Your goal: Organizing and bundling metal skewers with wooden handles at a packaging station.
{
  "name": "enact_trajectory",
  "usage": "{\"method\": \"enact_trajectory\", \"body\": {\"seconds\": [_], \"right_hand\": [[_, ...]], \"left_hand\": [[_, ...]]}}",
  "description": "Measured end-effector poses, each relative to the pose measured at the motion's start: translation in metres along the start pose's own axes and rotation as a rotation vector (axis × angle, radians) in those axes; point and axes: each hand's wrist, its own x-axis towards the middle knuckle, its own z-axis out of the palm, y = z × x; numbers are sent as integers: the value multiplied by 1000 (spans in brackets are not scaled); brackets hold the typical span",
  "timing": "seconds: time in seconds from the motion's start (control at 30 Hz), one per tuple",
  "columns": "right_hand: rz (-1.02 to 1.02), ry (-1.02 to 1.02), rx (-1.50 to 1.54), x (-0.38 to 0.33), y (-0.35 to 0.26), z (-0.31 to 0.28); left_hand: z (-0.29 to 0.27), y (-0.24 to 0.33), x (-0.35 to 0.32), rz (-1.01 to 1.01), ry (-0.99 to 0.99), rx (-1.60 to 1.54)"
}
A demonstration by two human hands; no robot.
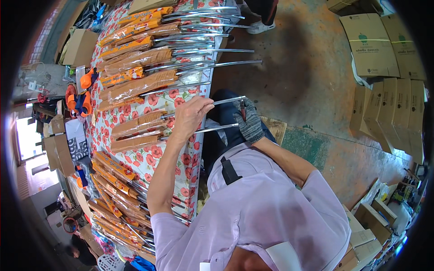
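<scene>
My bare left hand (189, 116) pinches the shaft of a thin metal rod (226, 100) whose brown wrapped handle (138, 123) lies on the floral tablecloth (158, 156). My right hand (248, 121), in a grey knit glove, is curled at the free ends of this rod and of a second rod (217, 128) just below it. It seems to grip the lower rod's tip. Both rods stick out past the table edge over my lap.
Many more rods with orange or brown wrapped handles (135, 58) lie in rows along the table, above and below (115, 189) my hands. Flattened and stacked cartons (384, 90) stand on the concrete floor to the right. Another person's shoe (261, 26) is at the top.
</scene>
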Motion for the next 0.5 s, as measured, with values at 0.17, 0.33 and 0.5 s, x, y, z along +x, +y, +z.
{"method": "enact_trajectory", "body": {"seconds": [0.17,0.33,0.5], "right_hand": [[28,-15,107,-1,1,7],[86,-57,237,-4,-9,4],[7,-37,90,-4,-12,-1]], "left_hand": [[1,0,0,-2,0,2],[1,-3,-2,-5,-13,-18],[1,-3,-3,-10,-9,-39]]}}
